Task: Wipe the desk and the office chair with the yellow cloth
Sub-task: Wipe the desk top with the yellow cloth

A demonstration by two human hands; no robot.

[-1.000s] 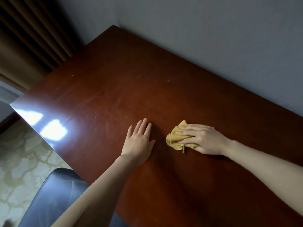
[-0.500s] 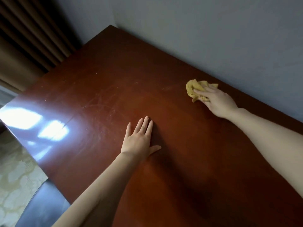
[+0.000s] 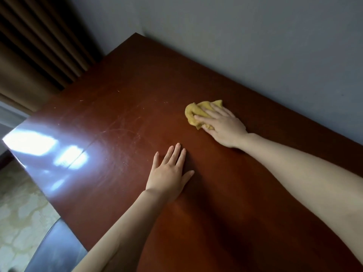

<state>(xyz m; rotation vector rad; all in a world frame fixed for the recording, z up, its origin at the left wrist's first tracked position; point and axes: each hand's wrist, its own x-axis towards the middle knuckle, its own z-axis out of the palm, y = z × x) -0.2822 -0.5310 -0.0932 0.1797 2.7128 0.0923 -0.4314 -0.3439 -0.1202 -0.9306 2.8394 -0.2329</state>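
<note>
A reddish-brown wooden desk (image 3: 121, 107) fills most of the view, with faint scratches and streaks near its middle. A crumpled yellow cloth (image 3: 193, 113) lies on the desk toward the wall side. My right hand (image 3: 222, 124) presses down on the cloth, fingers spread over it. Nearer to me, my left hand (image 3: 170, 173) rests flat on the bare desk, fingers together, holding nothing. The dark office chair (image 3: 57, 250) shows at the bottom left, below the desk's near edge.
A grey wall (image 3: 255, 46) runs along the desk's far side. Brown curtains (image 3: 33, 46) hang at the upper left. Bright window glare reflects on the desk's left end (image 3: 39, 146). Patterned beige floor (image 3: 19, 213) lies left of the chair.
My right hand swept the cloth from beside my left hand out toward the wall, then back a little toward the desk's middle. My left hand stayed planted flat.
</note>
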